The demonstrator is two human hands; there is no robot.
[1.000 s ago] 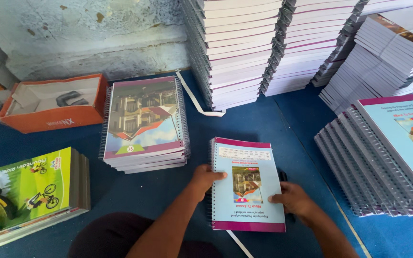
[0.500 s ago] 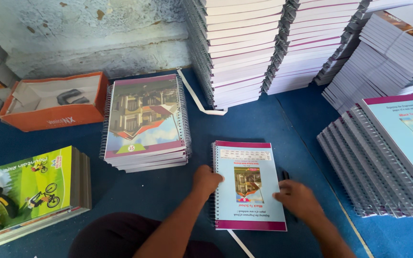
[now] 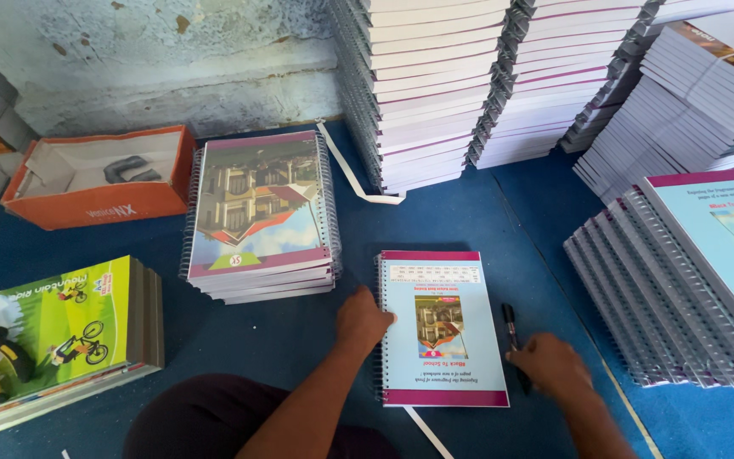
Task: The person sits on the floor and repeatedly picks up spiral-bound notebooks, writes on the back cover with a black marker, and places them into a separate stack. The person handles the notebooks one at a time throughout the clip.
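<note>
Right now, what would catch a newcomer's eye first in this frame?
The light-blue spiral notebook lying alone on the blue table, front centre: the left hand rests on its spiral edge, and the right hand reaches the black pen beside it. Behind rise tall stacks of bound notebooks. At far left sits an orange box, with a green-covered pile in front of it.

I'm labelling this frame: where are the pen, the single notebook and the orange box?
pen (image 3: 510,321), head view, upper barrel.
notebook (image 3: 443,327), head view, cover middle.
orange box (image 3: 95,206), head view, front wall.
</note>
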